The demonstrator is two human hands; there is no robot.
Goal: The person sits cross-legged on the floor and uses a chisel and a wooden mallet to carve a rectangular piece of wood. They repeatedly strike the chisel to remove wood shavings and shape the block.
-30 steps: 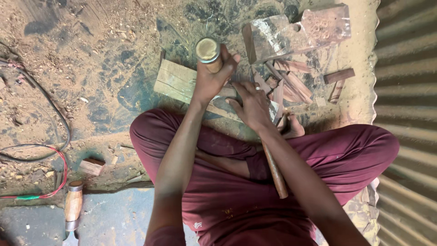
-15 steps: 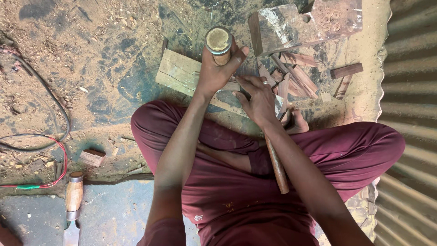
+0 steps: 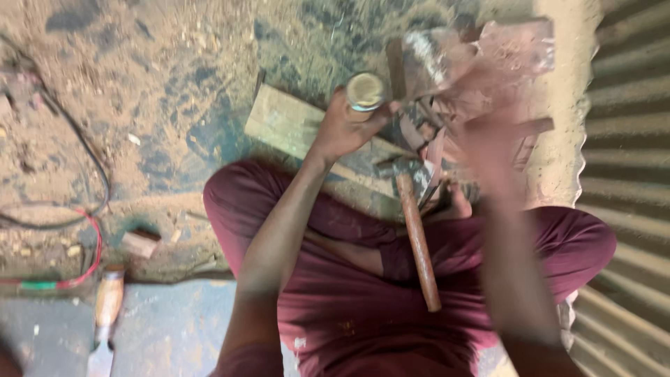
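Tin can (image 3: 365, 91) sits upright, enclosed by left hand's (image 3: 343, 130) grip.

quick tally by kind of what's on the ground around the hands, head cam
Small round container, in the left hand: 1
Wooden-handled hammer: 1
Wooden plank: 1
Wooden-handled chisel: 1
Small wood block: 1
Clear plastic bag: 1
Total: 6
Right hand too blurred to read; reddish wood scraps uncountable.
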